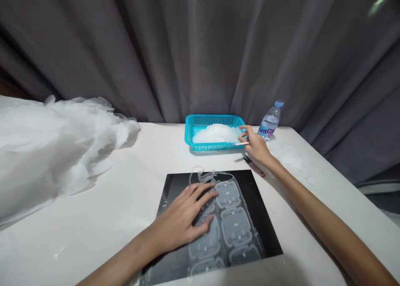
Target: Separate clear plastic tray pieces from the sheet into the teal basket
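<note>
My left hand (191,213) lies flat, fingers spread, on a translucent plastic sheet (236,227) with rounded rectangular panels and small round dots. Beneath that sheet is a black board (265,232). A thin clear strip (204,176) curls at the sheet's far end. My right hand (253,143) is at the right front corner of a blue plastic basket (187,136), with a thin white stick-like piece (241,144) between its fingers. Inside the basket is a heap of white, filmy pieces (217,134); single pieces are too small to tell apart.
Just right of the basket a water bottle (269,121) with a blue cap stands slightly tilted in view. A dark-tipped tool with reddish handles (255,167) lies below my right hand. A big translucent plastic bag (56,152) covers the table's left side. Grey curtains (193,48) hang behind.
</note>
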